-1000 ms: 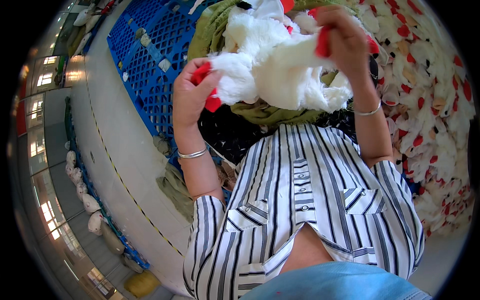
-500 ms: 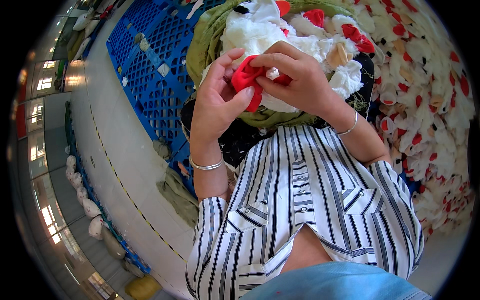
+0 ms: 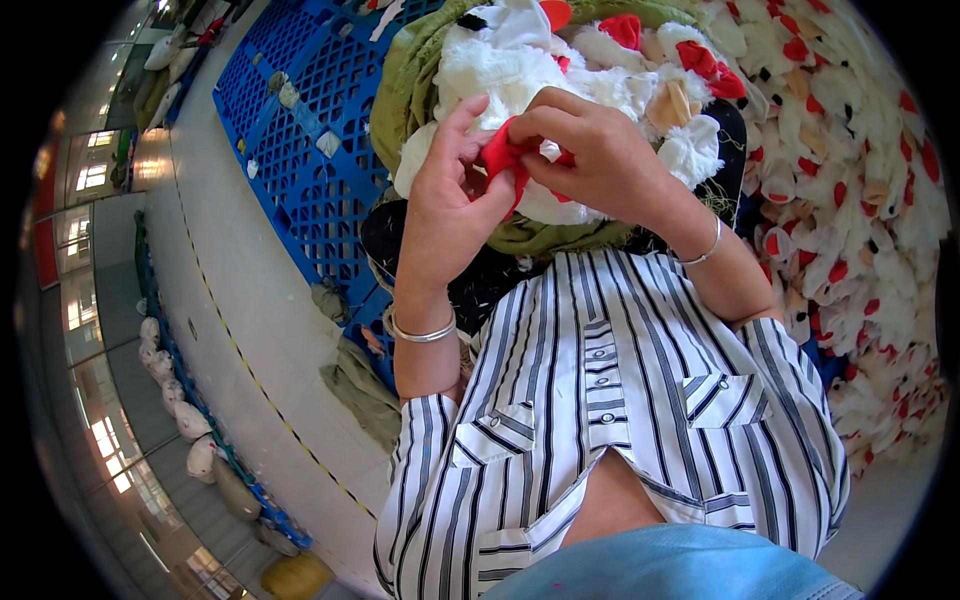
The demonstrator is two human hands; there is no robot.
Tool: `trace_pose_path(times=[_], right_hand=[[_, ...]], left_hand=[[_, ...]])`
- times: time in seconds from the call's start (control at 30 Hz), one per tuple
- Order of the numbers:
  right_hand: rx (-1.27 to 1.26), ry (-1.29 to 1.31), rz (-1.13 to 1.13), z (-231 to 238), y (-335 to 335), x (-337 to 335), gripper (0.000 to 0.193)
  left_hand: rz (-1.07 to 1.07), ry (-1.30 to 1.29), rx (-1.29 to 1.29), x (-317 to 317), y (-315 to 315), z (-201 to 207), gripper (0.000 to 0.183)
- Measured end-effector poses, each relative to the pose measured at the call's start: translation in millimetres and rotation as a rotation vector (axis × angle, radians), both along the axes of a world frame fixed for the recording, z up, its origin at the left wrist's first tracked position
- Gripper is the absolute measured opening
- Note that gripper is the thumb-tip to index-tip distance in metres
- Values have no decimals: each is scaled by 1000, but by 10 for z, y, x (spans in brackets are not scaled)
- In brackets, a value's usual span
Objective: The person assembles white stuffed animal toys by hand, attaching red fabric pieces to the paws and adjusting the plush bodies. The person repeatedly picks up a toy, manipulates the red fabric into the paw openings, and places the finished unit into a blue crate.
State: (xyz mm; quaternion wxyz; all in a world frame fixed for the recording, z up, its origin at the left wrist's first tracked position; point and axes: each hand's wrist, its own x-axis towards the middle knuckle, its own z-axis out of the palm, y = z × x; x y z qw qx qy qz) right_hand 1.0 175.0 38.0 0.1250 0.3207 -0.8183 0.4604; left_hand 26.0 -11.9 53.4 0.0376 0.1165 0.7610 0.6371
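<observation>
Both hands are closed on a small red fabric piece (image 3: 501, 156) in front of me. My left hand (image 3: 447, 200) pinches its left side between thumb and fingers. From the right, my right hand (image 3: 595, 155) grips the same piece, and a bit of white shows between its fingers. Part of the red cloth is hidden by the fingers. Just behind and below the hands lies a heap of white plush pieces (image 3: 497, 75) with red and beige parts, on green cloth sacking (image 3: 398, 100).
A large pile of white plush pieces with red parts (image 3: 840, 230) fills the right side. To the left are blue plastic pallets (image 3: 290, 130) and a pale floor (image 3: 215, 240) with a striped line. Stuffed sacks (image 3: 190, 420) line the far left wall.
The red fabric is now bunched more tightly, with less of it showing. My left hand has shifted slightly right, toward my right hand.
</observation>
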Motion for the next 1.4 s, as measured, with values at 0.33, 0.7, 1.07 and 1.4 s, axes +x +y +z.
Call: trace_pose_path(times=[0.33, 0.7, 1.07, 1.4], right_hand=[[-319, -132, -184, -97, 156, -76, 27], [-565, -503, -36, -321, -5, 84, 20], [-562, -547, -44, -391, 30, 39, 20], [-607, -691, 159, -248, 157, 39, 24]], left_hand=[[48, 16, -34, -95, -11, -65, 12], [-55, -73, -17, -115, 130, -192, 11], [72, -149, 325, -93, 84, -197, 8], [51, 77, 249, -125, 167, -234, 14]])
